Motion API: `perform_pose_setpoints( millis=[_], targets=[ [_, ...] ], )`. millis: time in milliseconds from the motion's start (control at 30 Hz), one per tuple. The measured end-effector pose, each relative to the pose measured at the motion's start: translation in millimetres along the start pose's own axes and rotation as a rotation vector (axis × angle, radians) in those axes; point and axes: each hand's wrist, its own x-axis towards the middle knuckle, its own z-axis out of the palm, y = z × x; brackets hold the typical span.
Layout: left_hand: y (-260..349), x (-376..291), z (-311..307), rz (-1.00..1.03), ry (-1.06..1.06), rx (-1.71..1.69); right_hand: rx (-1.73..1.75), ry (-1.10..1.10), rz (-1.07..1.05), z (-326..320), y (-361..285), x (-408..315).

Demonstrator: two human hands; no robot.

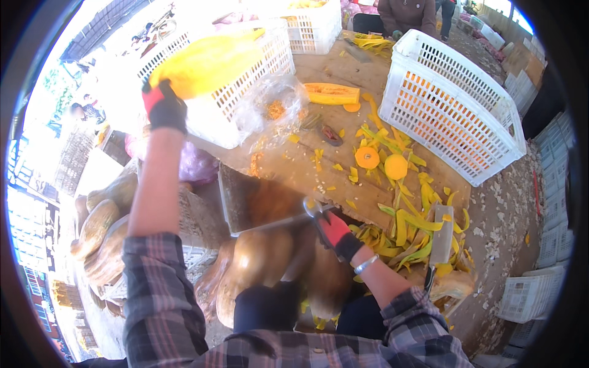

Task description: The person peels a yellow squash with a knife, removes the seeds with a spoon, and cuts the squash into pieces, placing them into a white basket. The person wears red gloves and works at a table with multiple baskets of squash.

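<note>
My left hand, in a red and black glove, grips the near end of a long peeled yellow squash over a white plastic crate. In my right hand, gloved alike, is a metal spoon-like tool, its rounded end towards the table edge. A halved squash lies on the brown table, with round cut ends and yellow-green peelings to its lower right. Clear plastic with orange pulp sits beside the left crate.
A tall white crate stands at the table's right. A cleaver lies on peelings at lower right. Unpeeled squashes lie below the table edge, more at left. A person is beyond the table, near another knife.
</note>
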Motion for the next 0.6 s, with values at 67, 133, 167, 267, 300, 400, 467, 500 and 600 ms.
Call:
perform_pose_setpoints(
  millis=[67, 133, 167, 267, 300, 400, 467, 500, 600],
  targets=[
    [12, 57, -3, -0.323, 0.281, -0.722, 0.075, 0.003, 0.064, -8, -1, -12],
    [20, 97, -12, -0.174, 0.337, -0.822, 0.115, 0.013, 0.05, -13, -5, -17],
    [23, 112, -15, -0.048, 0.309, -0.711, 0.122, 0.025, 0.067, -15, -8, -17],
    [37, 126, -3, 0.186, 0.262, -0.481, 0.147, 0.013, 0.07, -19, -15, -13],
    [43, 124, 8, 0.161, 0.231, -0.461, 0.153, 0.011, 0.066, -20, -15, -11],
    [65, 112, 50, 0.119, -0.082, -0.22, 0.11, 0.002, 0.04, -19, -9, -7],
    [78, 105, 69, 0.17, -0.214, -0.057, 0.038, 0.014, -0.005, -18, -3, -6],
    [88, 106, 74, 0.151, -0.302, 0.038, -0.004, 0.035, -0.035, -19, 0, -6],
    [117, 112, 71, 0.081, -0.411, 0.132, -0.242, 0.31, -0.396, -35, 1, -5]
  ],
)
